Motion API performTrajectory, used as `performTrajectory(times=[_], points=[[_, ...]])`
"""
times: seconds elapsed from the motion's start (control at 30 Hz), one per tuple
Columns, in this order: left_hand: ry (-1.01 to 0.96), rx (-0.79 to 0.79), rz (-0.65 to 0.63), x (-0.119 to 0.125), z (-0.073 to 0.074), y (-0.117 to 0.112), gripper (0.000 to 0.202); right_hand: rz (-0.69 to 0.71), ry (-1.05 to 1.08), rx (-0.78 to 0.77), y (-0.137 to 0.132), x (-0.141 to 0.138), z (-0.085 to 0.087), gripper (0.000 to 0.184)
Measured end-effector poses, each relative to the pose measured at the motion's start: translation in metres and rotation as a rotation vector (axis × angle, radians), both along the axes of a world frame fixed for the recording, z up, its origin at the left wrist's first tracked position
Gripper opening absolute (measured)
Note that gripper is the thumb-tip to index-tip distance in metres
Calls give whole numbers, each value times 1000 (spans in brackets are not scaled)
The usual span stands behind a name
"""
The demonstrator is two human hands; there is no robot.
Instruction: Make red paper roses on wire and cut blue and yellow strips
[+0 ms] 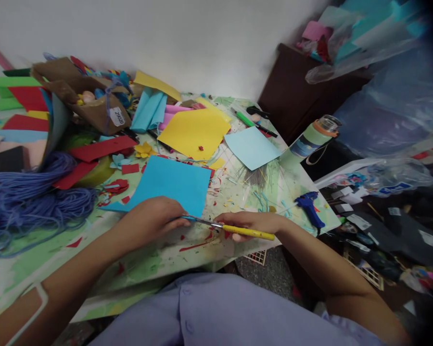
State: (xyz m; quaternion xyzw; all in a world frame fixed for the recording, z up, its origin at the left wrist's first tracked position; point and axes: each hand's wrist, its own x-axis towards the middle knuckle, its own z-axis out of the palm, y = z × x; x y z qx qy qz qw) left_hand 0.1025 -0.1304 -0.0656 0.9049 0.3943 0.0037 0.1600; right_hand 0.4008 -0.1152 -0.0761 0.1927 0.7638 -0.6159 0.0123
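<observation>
My right hand (243, 225) is closed round yellow-handled scissors (248, 232), whose blades point left toward my other hand. My left hand (166, 217) is closed in a pinch at the blade tips, on a small blue piece (189, 218) seen nearly edge-on; its full shape is hidden by the fingers. Just beyond this hand, a larger bright blue sheet (176, 180) lies flat, its near edge partly covered by the hand and wrist. Red scraps (195, 247) are scattered on the table below the scissors.
A yellow sheet (195, 132) and a pale blue sheet (252, 148) lie farther back. Purple cord (36, 202) and a cardboard box (94, 113) crowd the left. A blue glue gun (310, 209) and a bottle (312, 139) stand near the table's right edge. Thin wires (254, 177) lie mid-table.
</observation>
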Motion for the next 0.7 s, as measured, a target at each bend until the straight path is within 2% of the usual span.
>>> performTrajectory(times=[0.1,0.23,0.57,0.7], points=[[100,-75,-50,4,2,7,37,62,6,0,2,1,0,63],[94,-130,-69,7,-2,13,35,80,11,-36,3,2,2,58],[84,-278,27,8,1,20,35,-33,-9,-249,-2,4,-3,45],[56,-292,33,7,1,21,37,-88,-12,-299,-3,4,-6,48]])
